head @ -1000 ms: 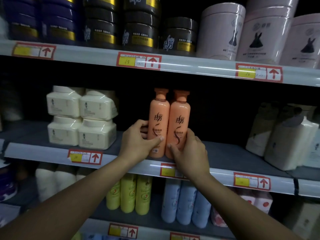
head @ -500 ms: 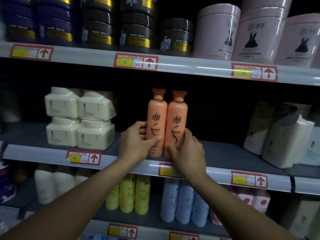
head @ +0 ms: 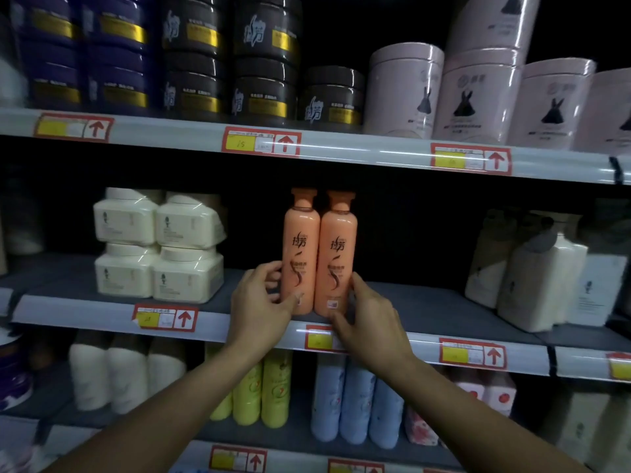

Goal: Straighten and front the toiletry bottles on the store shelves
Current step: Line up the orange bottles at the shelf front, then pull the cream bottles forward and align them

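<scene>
With the left hand (head: 261, 298) and the right hand (head: 367, 317) each curling fingers round the base of one of the two orange bottles (head: 319, 254), now standing upright, labels forward, touching, at the middle shelf (head: 426, 302) edge, this pair is looking nearly finished while the other shelves are waiting.

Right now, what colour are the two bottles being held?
Peach-orange bottles, darker orange caps; head view.
</scene>
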A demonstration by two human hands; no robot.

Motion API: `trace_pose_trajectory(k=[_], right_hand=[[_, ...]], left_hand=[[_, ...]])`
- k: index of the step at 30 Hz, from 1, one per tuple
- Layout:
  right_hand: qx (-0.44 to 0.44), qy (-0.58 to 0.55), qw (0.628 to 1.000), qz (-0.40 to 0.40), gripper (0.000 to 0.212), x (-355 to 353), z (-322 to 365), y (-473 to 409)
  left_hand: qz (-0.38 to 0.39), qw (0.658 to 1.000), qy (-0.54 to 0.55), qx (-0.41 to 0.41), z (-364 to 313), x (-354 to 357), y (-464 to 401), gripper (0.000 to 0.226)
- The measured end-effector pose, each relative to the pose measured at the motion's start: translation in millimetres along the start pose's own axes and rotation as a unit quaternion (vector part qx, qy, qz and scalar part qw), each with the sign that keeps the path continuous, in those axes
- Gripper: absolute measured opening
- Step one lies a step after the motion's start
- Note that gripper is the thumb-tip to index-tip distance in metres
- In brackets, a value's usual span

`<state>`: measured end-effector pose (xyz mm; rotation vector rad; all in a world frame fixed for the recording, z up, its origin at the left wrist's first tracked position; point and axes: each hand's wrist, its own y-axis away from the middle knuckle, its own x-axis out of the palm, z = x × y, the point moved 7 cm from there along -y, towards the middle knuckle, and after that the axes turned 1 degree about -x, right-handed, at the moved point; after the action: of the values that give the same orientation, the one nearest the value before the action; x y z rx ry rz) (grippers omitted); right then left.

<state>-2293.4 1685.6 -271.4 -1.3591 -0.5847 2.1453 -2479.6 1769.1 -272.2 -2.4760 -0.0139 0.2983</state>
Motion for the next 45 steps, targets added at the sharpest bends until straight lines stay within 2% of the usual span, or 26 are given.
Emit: trace_pose_trajectory(k=[4,12,19,29,36,39,42,45], right_hand=[[-0.002,0.040,0.999,0.001,0.053,-16,-9,13],[0.043,0.073,0.996,-0.024,0.055,-69,-49,40],[0.085,0.080,0.991,-0.059,0.054,-114,-102,67],[0.140,0.079,0.977,-0.139,0.058,-162,-184,87],[0.192,0.069,0.957,-0.209,0.070,-181,-226,75],[0.211,0.054,0.951,-0.218,0.074,-183,-240,66],[0.223,0.044,0.946,-0.231,0.077,-182,-250,55],[0.235,0.028,0.939,-0.249,0.073,-177,-258,47]], left_hand=[[-0.036,0.997,-0.027,0.062,-19,-3,21,0.031],[0.054,0.982,-0.031,0.179,-75,52,55,0.026],[0.113,0.972,-0.021,0.205,-104,120,64,0.028],[0.193,0.970,-0.020,0.144,-110,218,49,0.029],[0.241,0.966,-0.042,0.086,-107,295,13,0.049],[0.259,0.964,-0.039,0.041,-100,334,-8,0.060],[0.286,0.958,-0.007,-0.038,-88,371,-27,0.065],[0.324,0.937,0.073,-0.105,-82,399,-40,0.058]])
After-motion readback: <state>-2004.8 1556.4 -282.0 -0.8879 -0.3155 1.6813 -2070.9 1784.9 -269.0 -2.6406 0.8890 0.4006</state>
